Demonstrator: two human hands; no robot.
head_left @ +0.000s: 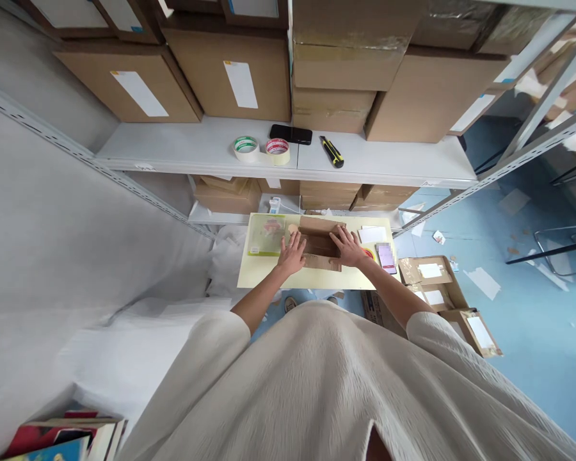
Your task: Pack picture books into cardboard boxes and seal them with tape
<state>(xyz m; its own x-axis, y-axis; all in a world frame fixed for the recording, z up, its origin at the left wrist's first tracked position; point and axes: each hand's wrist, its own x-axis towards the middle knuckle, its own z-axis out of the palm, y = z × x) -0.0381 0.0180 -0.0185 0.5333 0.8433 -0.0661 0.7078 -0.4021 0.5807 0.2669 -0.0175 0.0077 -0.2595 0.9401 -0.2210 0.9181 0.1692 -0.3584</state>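
A small open cardboard box [321, 244] lies on the pale yellow tabletop [273, 276], its flaps folded outward. My left hand [292, 252] rests on the box's left side, fingers spread. On the opposite side, my right hand [348, 247] touches the box with its fingers stretched and apart. Left of the box is a flat green-edged package [267, 235] in clear plastic. Beside my right wrist, a red tape roll [368, 253] is partly covered. A phone [386, 258] with a lit screen and white paper slips [372, 234] lie to the right.
Above the table, a grey shelf [173, 148] holds two tape rolls [277, 150], a black phone [290, 134], a yellow-black utility knife [332, 152] and large cartons [230, 73]. Opened cardboard [429, 272] and paper scraps [482, 282] lie on the blue floor at right. White wrapping [158, 358] fills the left.
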